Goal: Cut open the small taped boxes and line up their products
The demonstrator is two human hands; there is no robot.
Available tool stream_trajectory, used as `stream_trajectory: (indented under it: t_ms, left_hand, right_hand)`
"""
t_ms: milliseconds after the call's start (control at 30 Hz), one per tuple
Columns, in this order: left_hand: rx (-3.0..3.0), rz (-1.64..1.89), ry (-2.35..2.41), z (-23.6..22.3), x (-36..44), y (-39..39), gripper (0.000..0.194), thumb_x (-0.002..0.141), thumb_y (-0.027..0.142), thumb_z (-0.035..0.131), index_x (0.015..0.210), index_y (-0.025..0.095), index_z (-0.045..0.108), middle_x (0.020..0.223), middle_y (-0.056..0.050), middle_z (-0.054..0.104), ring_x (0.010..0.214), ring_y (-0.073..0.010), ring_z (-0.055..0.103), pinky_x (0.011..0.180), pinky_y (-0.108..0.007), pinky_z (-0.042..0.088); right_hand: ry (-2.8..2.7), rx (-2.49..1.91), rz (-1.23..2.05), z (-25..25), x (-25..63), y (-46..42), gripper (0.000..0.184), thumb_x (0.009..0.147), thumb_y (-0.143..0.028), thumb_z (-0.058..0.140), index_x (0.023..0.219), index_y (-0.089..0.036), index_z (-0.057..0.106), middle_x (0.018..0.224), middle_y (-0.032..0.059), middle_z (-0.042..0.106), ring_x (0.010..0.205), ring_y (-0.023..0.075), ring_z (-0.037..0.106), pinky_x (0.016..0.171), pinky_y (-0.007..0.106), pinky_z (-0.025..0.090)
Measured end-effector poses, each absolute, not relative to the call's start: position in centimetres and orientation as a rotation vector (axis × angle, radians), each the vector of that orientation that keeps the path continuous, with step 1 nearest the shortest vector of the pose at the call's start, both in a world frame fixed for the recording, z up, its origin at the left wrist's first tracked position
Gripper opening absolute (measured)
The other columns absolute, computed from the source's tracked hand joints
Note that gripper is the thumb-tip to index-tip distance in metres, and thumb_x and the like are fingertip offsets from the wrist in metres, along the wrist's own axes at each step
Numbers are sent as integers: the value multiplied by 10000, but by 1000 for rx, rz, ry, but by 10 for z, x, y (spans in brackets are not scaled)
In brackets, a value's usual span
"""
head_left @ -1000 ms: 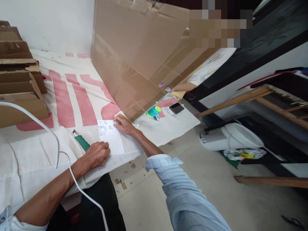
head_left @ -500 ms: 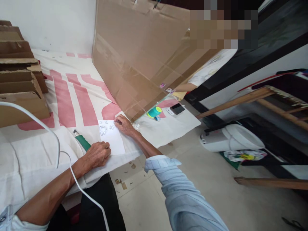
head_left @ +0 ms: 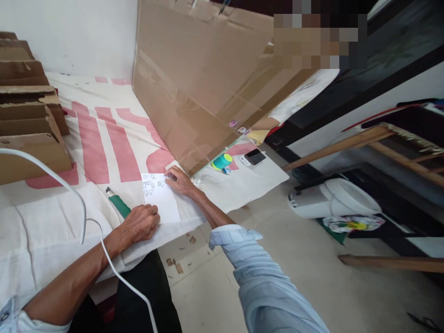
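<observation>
A white sheet of paper (head_left: 168, 203) lies near the table's front edge, with several small grey-outlined shapes (head_left: 148, 184) on its upper part. I cannot tell whether these are drawn or loose pieces. My right hand (head_left: 180, 181) rests at the sheet's top right corner, fingertips pinched together over something small and hidden. At the lower left edge of the paper, my left hand (head_left: 141, 223) is curled closed, knuckles up; what its fingers hold, if anything, is out of sight. Just beyond its wrist lies a green-handled utility knife (head_left: 118, 203), blade end pointing away.
A large cardboard box (head_left: 201, 88) stands behind the paper; another person's sleeve (head_left: 301, 97) shows beyond it. Folded cardboard (head_left: 31, 152) is at left. A teal roll (head_left: 222, 161) and a phone (head_left: 255, 157) sit at right. A white cable (head_left: 83, 208) crosses in front.
Both my hands stay in the same places on the paper. Behind the cardboard box, the other person's arm has shifted slightly to the left.
</observation>
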State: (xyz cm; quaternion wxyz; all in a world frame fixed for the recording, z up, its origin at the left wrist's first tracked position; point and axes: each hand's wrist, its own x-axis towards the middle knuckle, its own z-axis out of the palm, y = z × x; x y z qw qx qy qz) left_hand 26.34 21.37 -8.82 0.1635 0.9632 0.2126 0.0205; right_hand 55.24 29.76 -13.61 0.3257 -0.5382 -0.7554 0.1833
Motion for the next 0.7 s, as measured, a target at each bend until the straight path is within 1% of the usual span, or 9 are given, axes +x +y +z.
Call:
stream_trajectory:
  t_ms: [167, 367, 500, 700]
  left_hand:
    - [2760, 31, 612, -84, 264, 213, 179, 1023, 155, 552, 879, 174, 658, 1043, -96, 700, 918, -240, 639, 801, -395, 502]
    - [2766, 32, 614, -83, 264, 213, 177, 1018, 152, 554, 877, 174, 658, 1036, -97, 697, 902, -237, 631, 787, -390, 494]
    - [2750, 57, 615, -85, 264, 213, 174, 1010, 147, 569, 859, 174, 650, 1015, -100, 689, 894, -237, 622, 791, -388, 489]
    - [2741, 39, 614, -86, 265, 213, 167, 1020, 158, 561, 884, 169, 658, 1039, -102, 691, 906, -237, 625, 812, -393, 503]
  right_hand:
    - [-1909, -1421, 481, -136, 551, 292, 75, 857, -215, 617, 920, -255, 618, 947, 22, 621, 864, 204, 553, 854, 363, 483]
    - [-1845, -1406, 467, -137, 548, 291, 62, 896, -227, 561, 901, -258, 615, 932, 21, 629, 839, 202, 560, 849, 368, 475]
    - [-1826, -1412, 491, -137, 545, 293, 66, 920, -274, 578, 867, -255, 612, 905, 16, 622, 810, 195, 546, 813, 356, 465]
    - [-1821, -1450, 476, -137, 541, 295, 75, 898, -305, 623, 846, -252, 614, 893, 14, 612, 810, 195, 529, 801, 348, 458]
